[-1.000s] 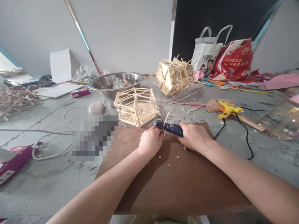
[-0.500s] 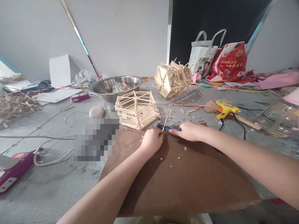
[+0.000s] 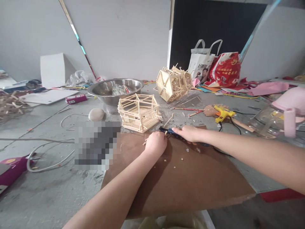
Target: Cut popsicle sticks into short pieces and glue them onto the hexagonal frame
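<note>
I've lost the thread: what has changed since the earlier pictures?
The right hand has moved toward the left hand, turning the blue tool. The upper part of the thin stick now seems separate from the end at the left hand. Neither hand visibly let go. The hexagonal frame and glue gun stayed put.

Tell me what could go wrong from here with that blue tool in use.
The blue tool in the right hand has its tip close to the left hand, so a slip might nip it. The open stick frame stands just beyond the left hand; a sudden jerk could knock it. A black cord seems to run beneath the right forearm, so moving that arm might snag it.
</note>
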The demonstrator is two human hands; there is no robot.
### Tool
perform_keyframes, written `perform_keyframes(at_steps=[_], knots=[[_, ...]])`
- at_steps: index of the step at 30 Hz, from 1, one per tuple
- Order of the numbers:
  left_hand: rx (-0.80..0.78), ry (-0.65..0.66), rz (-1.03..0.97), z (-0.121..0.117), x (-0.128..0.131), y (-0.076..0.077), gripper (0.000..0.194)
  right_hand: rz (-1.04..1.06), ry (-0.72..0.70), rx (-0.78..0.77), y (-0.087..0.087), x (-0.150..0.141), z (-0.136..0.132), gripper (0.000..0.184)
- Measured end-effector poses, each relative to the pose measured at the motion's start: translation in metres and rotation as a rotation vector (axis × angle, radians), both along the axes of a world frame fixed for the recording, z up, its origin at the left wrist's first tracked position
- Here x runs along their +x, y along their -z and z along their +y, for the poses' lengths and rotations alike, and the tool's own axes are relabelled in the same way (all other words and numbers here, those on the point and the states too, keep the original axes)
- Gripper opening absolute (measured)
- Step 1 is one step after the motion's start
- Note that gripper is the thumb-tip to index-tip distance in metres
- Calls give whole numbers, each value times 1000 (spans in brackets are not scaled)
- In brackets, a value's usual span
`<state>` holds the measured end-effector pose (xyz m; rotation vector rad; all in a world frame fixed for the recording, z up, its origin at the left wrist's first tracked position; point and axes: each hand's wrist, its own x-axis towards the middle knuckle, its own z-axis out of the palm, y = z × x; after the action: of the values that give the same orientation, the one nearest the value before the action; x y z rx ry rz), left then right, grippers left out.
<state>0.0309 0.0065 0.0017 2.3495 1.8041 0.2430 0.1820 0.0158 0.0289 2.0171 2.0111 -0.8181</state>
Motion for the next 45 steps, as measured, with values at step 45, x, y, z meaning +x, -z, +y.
perform_keyframes(at_steps=[45], knots=[[-265, 6, -820, 13, -40, -10, 20, -312, -652, 692, 21, -40, 61, 26]])
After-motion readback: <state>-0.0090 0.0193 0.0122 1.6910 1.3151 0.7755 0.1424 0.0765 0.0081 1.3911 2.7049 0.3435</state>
